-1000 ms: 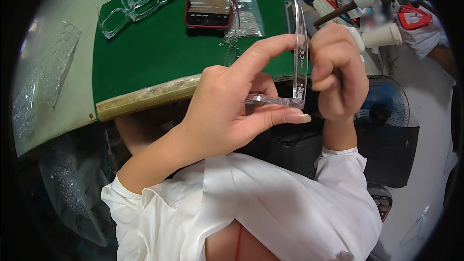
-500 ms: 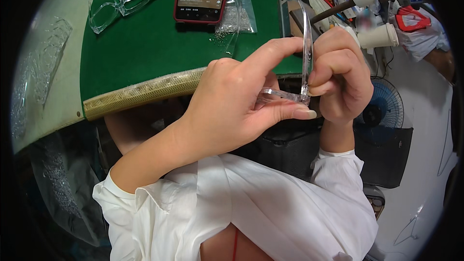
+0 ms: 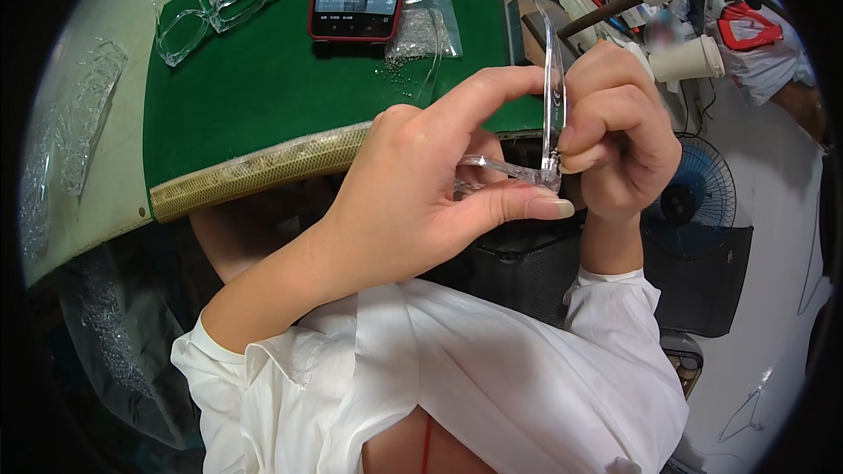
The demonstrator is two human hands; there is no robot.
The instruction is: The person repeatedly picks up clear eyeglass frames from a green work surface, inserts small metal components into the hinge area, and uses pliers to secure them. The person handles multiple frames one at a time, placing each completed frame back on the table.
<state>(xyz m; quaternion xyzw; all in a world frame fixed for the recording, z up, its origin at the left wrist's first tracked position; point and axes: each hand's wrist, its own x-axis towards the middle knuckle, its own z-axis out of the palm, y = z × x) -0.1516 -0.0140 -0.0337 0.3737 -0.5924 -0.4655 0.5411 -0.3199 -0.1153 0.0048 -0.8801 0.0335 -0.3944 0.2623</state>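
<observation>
Above my lap, just past the near edge of the green mat (image 3: pixel 263 88), I hold a clear plastic eyeglass frame (image 3: pixel 551 92). My left hand (image 3: pixel 404 175) is closed on its front, with the thumb along the lower side and the index finger reaching to the upright temple arm. Most of the front is hidden behind those fingers. On the other side, my right hand (image 3: pixel 623 136) is closed in a pinch beside the hinge, where the temple meets the front. Something tiny and silvery shows at its fingertips, too small to name.
A phone (image 3: pixel 356 26) in a red case stands beside a clear bag (image 3: pixel 430 31) of tiny metal parts, some spilled (image 3: pixel 399 70). More clear frames (image 3: pixel 211 13) lie at the back left. A metal stand (image 3: pixel 580 22), paper cup (image 3: pixel 689 61) and fan (image 3: pixel 702 184) are at right.
The phone's screen picture is different. My hands and the eyeglass frame keep nearly the same pose, with the temple shifted slightly left. More of the hinge area shows beside my right fingertips.
</observation>
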